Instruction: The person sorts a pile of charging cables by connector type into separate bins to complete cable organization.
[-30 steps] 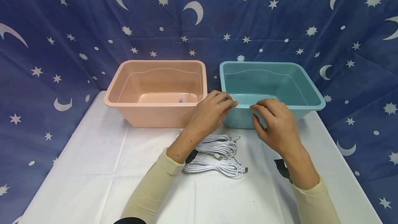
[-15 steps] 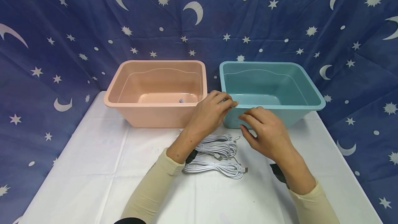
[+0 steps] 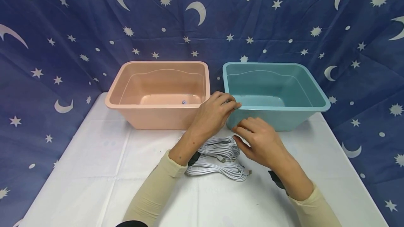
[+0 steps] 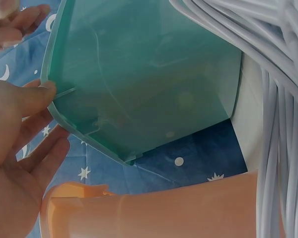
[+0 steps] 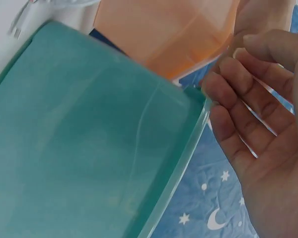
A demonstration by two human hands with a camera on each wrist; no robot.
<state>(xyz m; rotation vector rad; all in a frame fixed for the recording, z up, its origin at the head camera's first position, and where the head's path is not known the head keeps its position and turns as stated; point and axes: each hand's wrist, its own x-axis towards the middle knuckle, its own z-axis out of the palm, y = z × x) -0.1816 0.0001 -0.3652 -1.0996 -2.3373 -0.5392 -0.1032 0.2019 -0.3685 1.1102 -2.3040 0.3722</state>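
My left hand [image 3: 212, 114] holds the near left corner of the teal plastic bin [image 3: 284, 119]; in the left wrist view its thumb [image 4: 37, 98] presses the outside of the rim, with fingers behind. My right hand [image 3: 261, 142] hovers in front of the same bin, fingers loosely bent and holding nothing. Below the left wrist lie coiled white USB cables [image 3: 221, 147], partly hidden by that forearm. A nearer white cable bundle [image 3: 217, 171] shows its metal plug at the right end.
A peach plastic bin [image 3: 157, 117] stands left of the teal one, with a small whitish end of something [image 3: 184, 102] showing inside. Both bins sit at the back of the white-covered table [image 3: 79, 185], against a blue star-and-moon cloth [image 3: 151, 16].
My right hand has moved down and left, from the teal bin's front rim toward the cable bundles. The left hand stays on the bin's corner.
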